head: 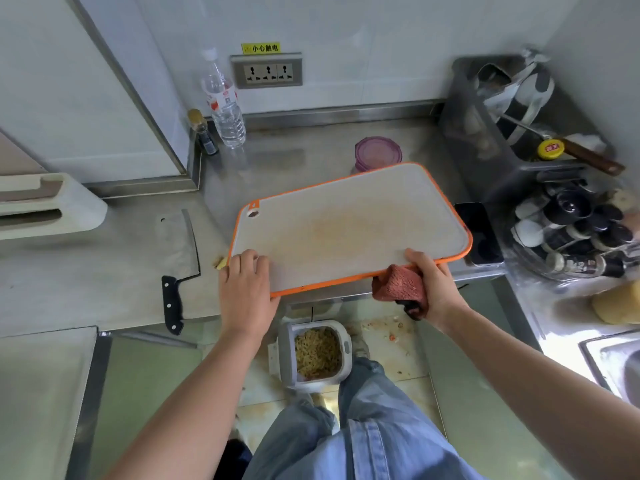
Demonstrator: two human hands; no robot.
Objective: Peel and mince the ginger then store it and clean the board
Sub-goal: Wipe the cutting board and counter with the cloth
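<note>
Cutting board (349, 226), orange-rimmed with a yellowish stain at centre, has its near edge jutting past the front of the steel counter (277, 161), above an open floor bin (289, 351) of scraps. Left hand (244, 289) grips the near-left corner, fingers curled on top. Right hand (433, 282) pinches the near edge, thumb on top, with a red cloth (398, 287) bunched in the palm; cleaver (178, 251) lies to the left, purple-lidded container (377, 152) just behind the board.

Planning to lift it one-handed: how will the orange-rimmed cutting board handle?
Probably stiff: held by its near edge, the cutting board shows no sag. Likely light, being thin. Possibly slippery: its surface looks smooth.
</note>
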